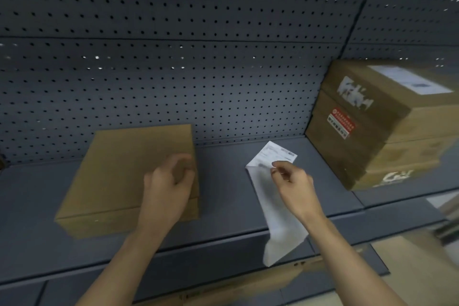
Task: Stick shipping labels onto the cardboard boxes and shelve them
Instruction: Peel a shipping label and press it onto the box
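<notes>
head: label in right hand, left hand by box

Box left of stacked boxes

We are in a stockroom or shop storage bay: a grey metal shelf backed by a pegboard, a plain box at left, and labelled boxes stacked at far right.
</notes>
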